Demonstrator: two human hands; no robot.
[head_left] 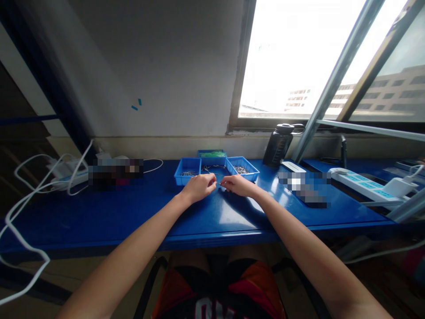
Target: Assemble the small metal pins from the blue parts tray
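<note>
My left hand (199,186) and my right hand (237,184) meet over the blue bench (99,212), just in front of three small blue trays. Both hands have their fingers pinched together. Between the fingertips sits a tiny thin metal part (218,183), too small to name. The left tray (187,171), the middle tray (214,168) and the right tray (242,168) each hold several small metal pieces. A green item (212,153) lies in a further tray behind them.
A dark water bottle (278,144) stands at the back right by the window frame. White power strips lie at the right (361,185) and the far left (68,177), with looping white cables (20,208). The bench's front edge runs near my knees.
</note>
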